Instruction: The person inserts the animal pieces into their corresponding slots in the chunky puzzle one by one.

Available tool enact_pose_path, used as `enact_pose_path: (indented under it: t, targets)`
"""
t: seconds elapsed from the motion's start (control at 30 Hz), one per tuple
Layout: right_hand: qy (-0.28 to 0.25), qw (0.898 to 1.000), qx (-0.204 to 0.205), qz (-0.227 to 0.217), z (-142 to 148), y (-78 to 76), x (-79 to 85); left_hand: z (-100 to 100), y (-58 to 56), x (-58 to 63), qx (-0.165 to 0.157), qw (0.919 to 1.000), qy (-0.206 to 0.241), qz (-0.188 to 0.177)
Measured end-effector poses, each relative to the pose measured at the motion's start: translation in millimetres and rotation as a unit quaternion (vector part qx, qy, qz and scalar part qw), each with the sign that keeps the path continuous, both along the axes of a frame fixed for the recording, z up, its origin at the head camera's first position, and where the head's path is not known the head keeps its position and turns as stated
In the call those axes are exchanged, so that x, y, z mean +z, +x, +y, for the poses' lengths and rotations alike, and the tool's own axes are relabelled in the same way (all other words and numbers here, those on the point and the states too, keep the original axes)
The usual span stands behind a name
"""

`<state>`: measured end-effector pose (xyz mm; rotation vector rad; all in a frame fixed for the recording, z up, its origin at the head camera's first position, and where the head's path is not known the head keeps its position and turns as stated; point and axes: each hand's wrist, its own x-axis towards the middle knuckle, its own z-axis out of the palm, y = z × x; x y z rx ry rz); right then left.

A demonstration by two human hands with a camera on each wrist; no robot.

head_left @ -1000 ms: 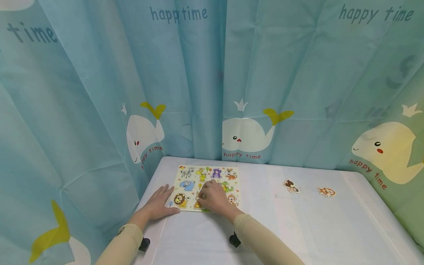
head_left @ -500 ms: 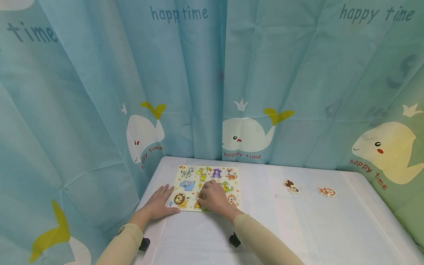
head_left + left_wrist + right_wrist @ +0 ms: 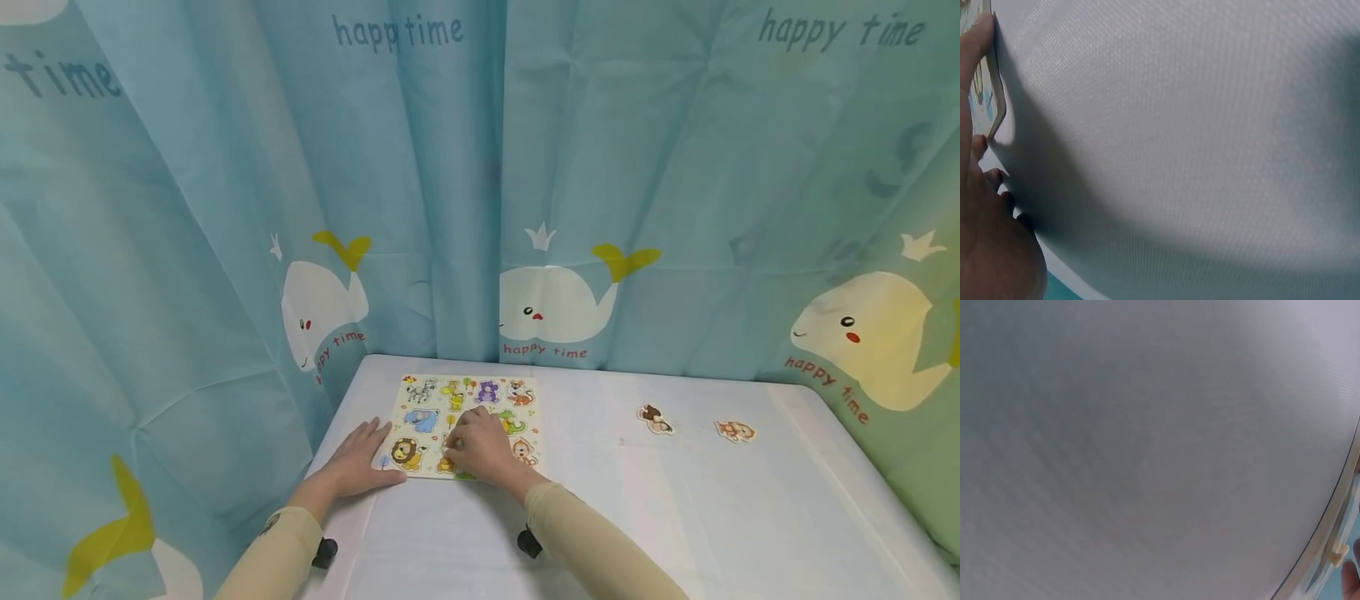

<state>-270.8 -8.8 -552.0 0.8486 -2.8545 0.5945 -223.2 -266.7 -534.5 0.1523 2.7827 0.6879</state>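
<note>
An animal peg puzzle board lies on the table in the head view. My left hand rests spread at its left side, with the thumb at the near left corner. The left wrist view shows the thumb against the board's edge. My right hand is over the board's middle, its fingers curled and seeming to pinch an orange animal puzzle piece in the near row. That hand covers much of the piece and the fingertips. In the right wrist view, a fingertip appears near a small knob.
Two loose animal pieces lie to the right on the white tabletop: a dark brown and white one and an orange one. A blue whale-print curtain hangs behind the table and along its left side.
The head view has shifted slightly, so the scene sits a little further left. Both hands keep their places at the board.
</note>
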Motion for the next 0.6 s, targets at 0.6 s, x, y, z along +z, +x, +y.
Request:
enact_pose_path:
  t: [0.6]
  targets:
    - [-0.006,1.0,0.004,0.02,7.1,2.7,1.7,-1.5,-0.7,-5.1,0.002,1.0,0.001,-0.002]
